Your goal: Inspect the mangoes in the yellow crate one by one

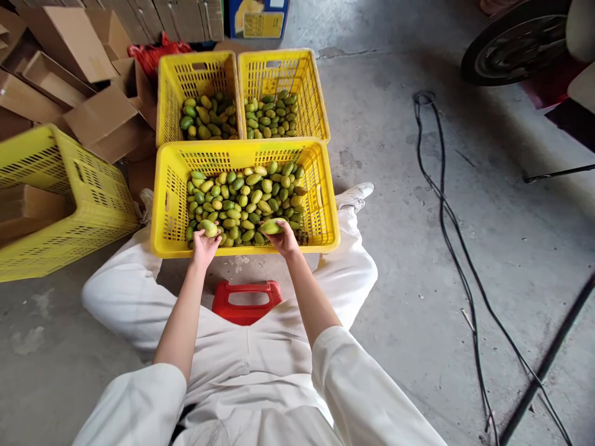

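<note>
Fingers of the left hand [204, 246] closed on a yellow-green fruit [209, 228]; those of the right hand [287, 240] closed on a longer green fruit [272, 227]. Both are held above the near side of the front crate [246, 251], among whose contents loose fruits [244, 198] predominate. Beyond: left rear crate [199, 61] and right rear crate [281, 61], each part-filled. Far left: cardboard boxes [102, 124].

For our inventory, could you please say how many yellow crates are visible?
4: the front crate, back-left crate and back-right crate beyond it, and the far-left crate.
</note>
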{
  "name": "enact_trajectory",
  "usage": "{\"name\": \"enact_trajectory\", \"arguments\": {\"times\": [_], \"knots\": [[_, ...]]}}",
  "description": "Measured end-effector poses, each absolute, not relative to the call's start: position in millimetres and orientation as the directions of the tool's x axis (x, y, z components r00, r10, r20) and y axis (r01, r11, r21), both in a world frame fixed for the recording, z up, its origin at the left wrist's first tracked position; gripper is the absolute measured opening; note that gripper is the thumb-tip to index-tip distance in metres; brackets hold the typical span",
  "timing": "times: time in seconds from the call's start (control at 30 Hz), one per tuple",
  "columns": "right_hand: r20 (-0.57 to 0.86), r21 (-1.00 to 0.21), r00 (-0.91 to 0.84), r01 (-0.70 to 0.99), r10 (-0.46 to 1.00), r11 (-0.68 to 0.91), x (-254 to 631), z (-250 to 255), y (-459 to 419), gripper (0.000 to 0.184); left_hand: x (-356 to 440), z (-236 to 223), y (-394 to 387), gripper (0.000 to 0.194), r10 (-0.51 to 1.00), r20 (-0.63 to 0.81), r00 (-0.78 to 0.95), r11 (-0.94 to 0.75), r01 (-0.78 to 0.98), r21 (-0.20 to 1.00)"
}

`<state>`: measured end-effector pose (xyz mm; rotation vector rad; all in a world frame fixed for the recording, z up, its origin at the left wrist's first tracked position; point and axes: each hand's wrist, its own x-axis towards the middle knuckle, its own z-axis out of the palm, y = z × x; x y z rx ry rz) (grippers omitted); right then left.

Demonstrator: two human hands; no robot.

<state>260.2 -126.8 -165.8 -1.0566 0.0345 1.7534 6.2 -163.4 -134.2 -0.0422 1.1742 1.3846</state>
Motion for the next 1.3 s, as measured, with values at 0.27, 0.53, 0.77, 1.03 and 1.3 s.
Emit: {"name": "enact_trajectory", "arguments": {"times": [0.27, 0.53, 0.77, 1.03, 1.3], "knots": [[-0.656, -0.53, -0.047, -0.682, 0.754, -0.504, 254.3, -162.6, -120.6, 0.042, 13.4, -134.4, -160.8, 0.011, 0.749, -0.634, -0.193, 0.332, -0.719, 0.611], [-0.647, -0.487, -0.05, -0.74, 0.761, -0.464, 259.4, -162.8, -125.0, 0.05, 15.5, -131.8, -159.0, 0.018, 0.742, -0.642, -0.193, 0.381, -0.666, 0.641], [-0.598, -0.492, -0.102, -0.736, 0.795, -0.465, 259.1, -159.8, -128.8, 0.031, 15.4, -130.2, -163.8, 0.038, 0.763, -0.623, -0.173, 0.391, -0.644, 0.657], [-0.581, -0.462, -0.23, -0.696, 0.78, -0.55, 263.8, -156.0, -128.5, 0.034, 17.4, -130.7, -161.1, 0.03, 0.765, -0.604, -0.225, 0.351, -0.64, 0.683], [-0.593, -0.5, -0.169, -0.689, 0.787, -0.525, 262.3, -161.6, -129.1, 0.034, 17.1, -132.4, -160.6, 0.036, 0.76, -0.615, -0.211, 0.362, -0.649, 0.669]]}}
